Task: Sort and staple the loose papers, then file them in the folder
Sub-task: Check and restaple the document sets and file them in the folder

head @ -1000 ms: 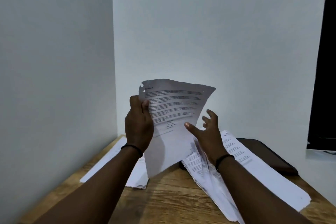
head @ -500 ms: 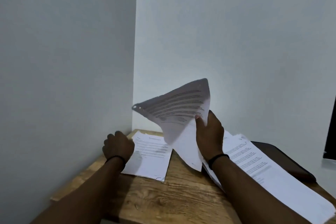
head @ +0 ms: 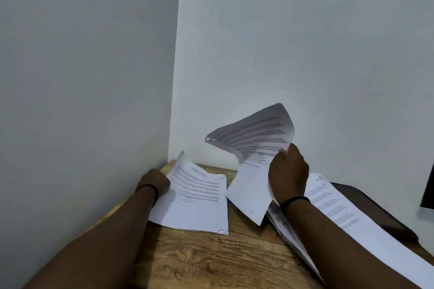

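My right hand (head: 287,173) pinches a printed sheet (head: 253,148) by its right edge and holds it above the table; its top curls over to the left. My left hand (head: 153,182) grips the left edge of a small paper pile (head: 197,199) lying near the corner, and that edge and the far corner are lifted off the wood. A large stack of loose papers (head: 340,216) lies at the right, under my right forearm. It rests partly on a dark folder (head: 380,211) that lies flat by the back wall.
The wooden table (head: 211,260) stands in a corner, with grey walls close on the left and behind. A dark screen edge (head: 428,190) shows at the far right. Bare wood lies between the two paper piles and towards me.
My left hand let go of the raised sheet, dropped to the small pile on the left and now lifts its edge. My right hand took over the sheet, which has curled over.
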The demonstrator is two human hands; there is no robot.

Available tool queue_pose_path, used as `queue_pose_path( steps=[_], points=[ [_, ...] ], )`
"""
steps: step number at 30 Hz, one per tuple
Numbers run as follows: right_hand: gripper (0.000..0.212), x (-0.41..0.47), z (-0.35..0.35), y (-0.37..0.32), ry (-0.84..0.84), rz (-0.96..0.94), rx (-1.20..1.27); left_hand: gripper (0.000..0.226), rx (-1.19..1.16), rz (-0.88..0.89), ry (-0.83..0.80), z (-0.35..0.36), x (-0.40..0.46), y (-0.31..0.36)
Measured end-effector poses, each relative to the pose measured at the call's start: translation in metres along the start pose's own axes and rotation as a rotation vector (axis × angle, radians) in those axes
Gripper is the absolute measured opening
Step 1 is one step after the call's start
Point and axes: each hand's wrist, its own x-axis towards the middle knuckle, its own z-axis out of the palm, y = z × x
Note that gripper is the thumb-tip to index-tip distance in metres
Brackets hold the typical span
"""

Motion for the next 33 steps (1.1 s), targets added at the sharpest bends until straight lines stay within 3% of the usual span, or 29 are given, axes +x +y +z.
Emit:
queue_pose_path(
  steps=[3,5,7,10,14,18,22,24,25,28,31,33],
  points=[
    [0.026,0.008,-0.012,-0.006,0.058,0.075,-0.022,0.006,-0.134,0.124,0.09,-0.017,-0.008,0.008],
    [0.032,0.012,-0.018,-0.012,0.078,0.117,-0.019,0.025,-0.337,0.18,0.155,-0.029,-0.013,0.013],
    [0.034,0.01,-0.024,-0.021,0.091,0.14,0.005,0.029,-0.58,0.211,0.165,-0.045,-0.023,0.017],
    [0.033,0.006,-0.029,-0.029,0.059,0.17,0.108,0.02,-0.824,0.227,0.062,-0.067,-0.036,0.025],
    [0.032,0.0,-0.024,-0.033,-0.079,0.193,0.223,0.026,-1.003,0.229,-0.161,-0.085,-0.061,0.042],
    [0.026,-0.011,-0.024,-0.046,-0.285,0.268,0.519,0.014,-1.059,0.258,-0.355,-0.083,-0.088,0.064],
    [0.054,-0.019,-0.027,-0.058,-0.365,0.339,0.683,0.011,-1.026,0.231,-0.324,-0.065,-0.092,0.072],
    [0.064,-0.021,-0.025,-0.056,-0.357,0.265,0.678,0.009,-1.01,0.249,-0.269,-0.056,-0.091,0.073],
    [0.059,-0.022,-0.025,-0.055,-0.352,0.193,0.631,0.008,-1.006,0.264,-0.228,-0.053,-0.091,0.073],
    [0.016,-0.022,-0.024,-0.053,-0.269,0.025,0.516,0.013,-1.037,0.332,-0.104,-0.051,-0.094,0.073],
    [0.021,-0.016,-0.017,-0.058,-0.256,-0.01,0.586,0.035,-1.075,0.409,-0.021,-0.064,-0.095,0.073],
    [0.023,-0.013,-0.011,-0.059,-0.255,-0.013,0.648,0.033,-1.045,0.452,0.003,-0.075,-0.096,0.073]
  ],
)
